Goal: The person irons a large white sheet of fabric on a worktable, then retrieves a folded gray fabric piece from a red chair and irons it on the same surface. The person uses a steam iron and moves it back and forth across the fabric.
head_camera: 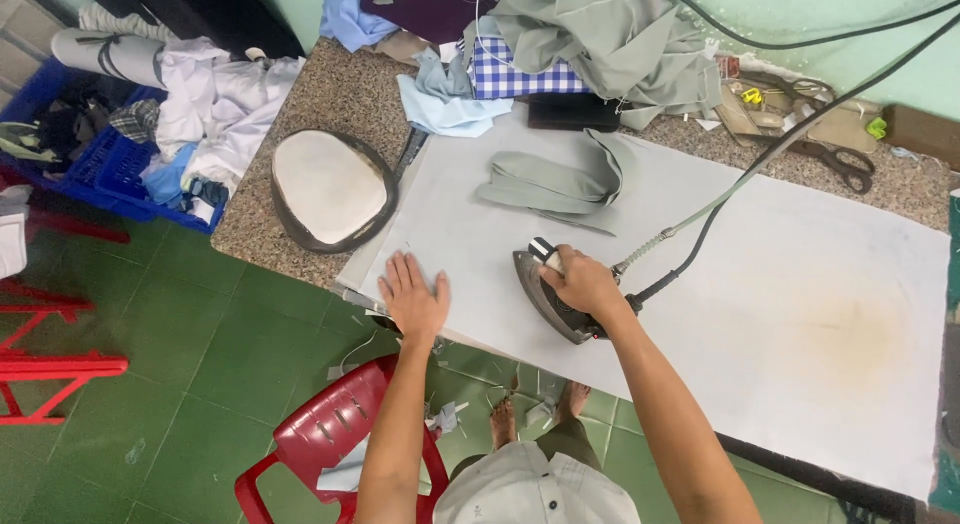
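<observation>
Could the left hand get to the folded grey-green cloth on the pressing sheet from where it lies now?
Probably yes. The left hand lies flat on the sheet, and only bare sheet shows between it and the folded cloth; the iron sits off to the side.

Bright, even light; soft faint shadows under the iron (556, 296). Edges bend from the wide lens; slightly soft throughout, no glare.

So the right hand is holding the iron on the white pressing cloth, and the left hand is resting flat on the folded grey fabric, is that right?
Not quite. The right hand does hold the iron on the white pressing cloth, but the left hand lies flat on the bare cloth itself. The folded grey fabric sits apart, farther up the table, untouched. The head view shows this.
</observation>
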